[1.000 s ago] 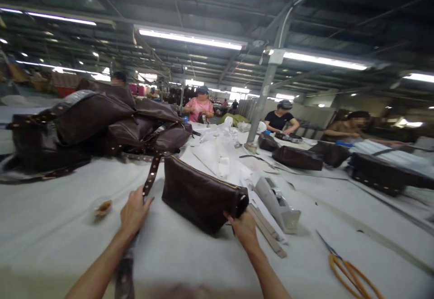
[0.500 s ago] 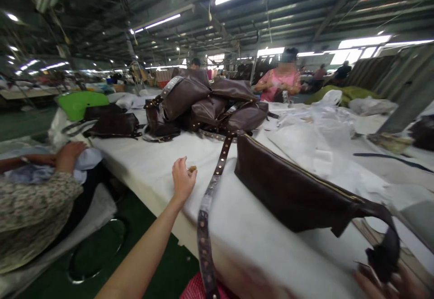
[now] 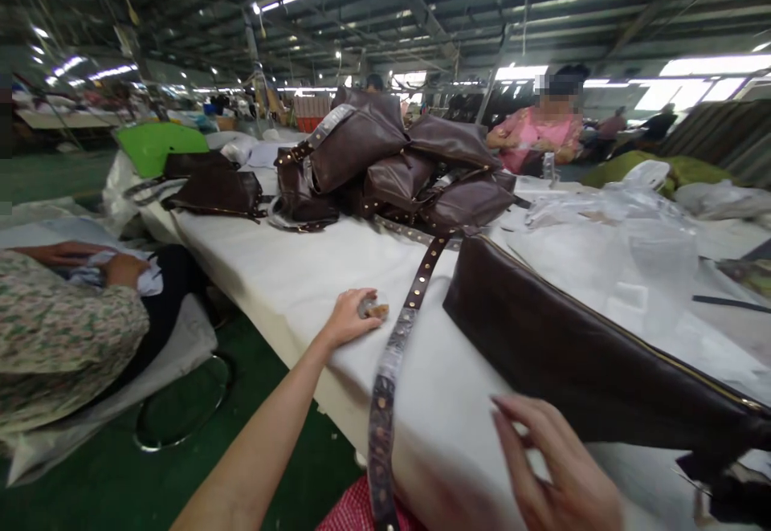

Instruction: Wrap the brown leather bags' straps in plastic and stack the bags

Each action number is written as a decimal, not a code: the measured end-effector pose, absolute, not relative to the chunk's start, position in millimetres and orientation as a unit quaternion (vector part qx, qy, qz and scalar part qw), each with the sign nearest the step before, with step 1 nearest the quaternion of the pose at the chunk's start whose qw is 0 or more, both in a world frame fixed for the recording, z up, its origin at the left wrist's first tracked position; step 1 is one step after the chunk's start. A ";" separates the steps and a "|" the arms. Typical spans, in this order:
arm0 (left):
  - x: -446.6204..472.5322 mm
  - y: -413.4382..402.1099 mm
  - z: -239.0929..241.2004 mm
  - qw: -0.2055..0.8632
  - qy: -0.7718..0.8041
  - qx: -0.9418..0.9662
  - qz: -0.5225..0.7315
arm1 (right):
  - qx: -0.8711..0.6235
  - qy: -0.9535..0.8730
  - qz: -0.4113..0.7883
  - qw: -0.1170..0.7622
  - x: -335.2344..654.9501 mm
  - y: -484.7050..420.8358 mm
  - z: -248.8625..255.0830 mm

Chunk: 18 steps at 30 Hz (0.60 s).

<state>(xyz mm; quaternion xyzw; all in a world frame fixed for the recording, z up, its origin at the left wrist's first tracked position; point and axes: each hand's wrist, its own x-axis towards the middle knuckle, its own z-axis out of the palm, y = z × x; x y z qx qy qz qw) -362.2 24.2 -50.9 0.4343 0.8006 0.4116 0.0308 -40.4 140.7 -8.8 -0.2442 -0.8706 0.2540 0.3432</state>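
My left hand (image 3: pixel 351 318) curls round a small, round, greyish and amber object (image 3: pixel 376 308), possibly a little roll of tape, just over the white table cover. Near the front edge my right hand (image 3: pixel 557 467) is in the air, fingers bent and apart, holding nothing that I can see. Beyond it lies a dark brown leather bag (image 3: pixel 560 338) with a gold zip along its top. A studded strap (image 3: pixel 385 370), partly wrapped in clear plastic, runs from the bag between my hands and down over the table edge.
Several brown bags (image 3: pixel 361 145) are heaped at the back of the table (image 3: pixel 283 274). Clear plastic sheeting (image 3: pixel 602 234) covers the right side. At the left sits a person in a flowered top (image 3: pixel 66 330); another in pink (image 3: pixel 536 137) stands beyond the table.
My right hand has let go of the bag's strap end at the lower right and moved left. My left hand has turned to the right with the small object. The view has shifted.
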 end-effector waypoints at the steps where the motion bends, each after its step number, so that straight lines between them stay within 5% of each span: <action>1: -361.6 23.3 -48.7 0.046 0.792 0.452 0.407 | -0.178 -0.899 0.230 0.327 -73.6 133.4 2.9; 8: -365.8 20.3 -45.0 0.086 0.767 0.504 0.388 | -0.094 -0.992 0.074 -0.028 -217.9 123.2 43.2; 18: -396.5 39.1 -67.2 0.081 0.734 0.524 0.425 | -0.110 -0.979 0.124 -0.118 -254.9 142.8 28.3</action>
